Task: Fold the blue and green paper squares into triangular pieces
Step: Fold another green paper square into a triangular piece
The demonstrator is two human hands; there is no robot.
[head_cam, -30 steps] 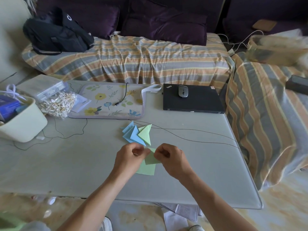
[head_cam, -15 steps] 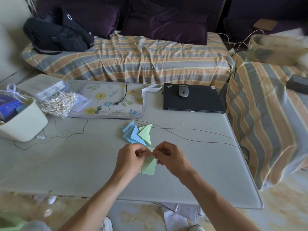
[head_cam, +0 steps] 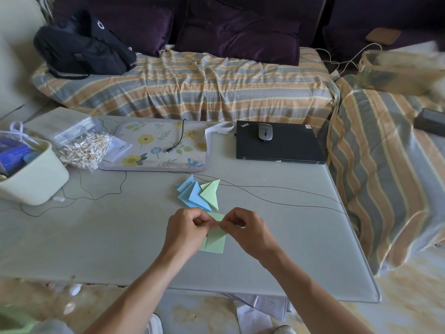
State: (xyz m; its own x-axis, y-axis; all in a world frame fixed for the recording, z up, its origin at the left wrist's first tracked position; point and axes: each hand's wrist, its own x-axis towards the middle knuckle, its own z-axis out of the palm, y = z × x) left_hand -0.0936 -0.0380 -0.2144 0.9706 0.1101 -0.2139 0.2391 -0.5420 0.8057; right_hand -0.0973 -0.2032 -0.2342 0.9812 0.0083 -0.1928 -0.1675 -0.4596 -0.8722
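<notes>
A green paper [head_cam: 215, 242] lies partly folded on the grey table [head_cam: 96, 237], under both my hands. My left hand [head_cam: 186, 231] pinches its top edge from the left. My right hand [head_cam: 245, 229] pinches the same edge from the right, fingertips nearly meeting the left ones. Just beyond the hands sits a small pile of folded triangles: blue pieces [head_cam: 190, 194] on the left and a green piece [head_cam: 211, 194] on the right. The upper part of the held paper is hidden by my fingers.
A thin black cable [head_cam: 277, 190] crosses the table behind the pile. A floral mat [head_cam: 154, 145], a closed black laptop [head_cam: 279, 145] with a mouse [head_cam: 265, 131], a bag of cotton swabs [head_cam: 84, 150] and a cream bin [head_cam: 31, 179] stand further back. A striped sofa surrounds the table.
The green paper has been folded narrower under my fingers, and both hands have drawn closer together at its top edge.
</notes>
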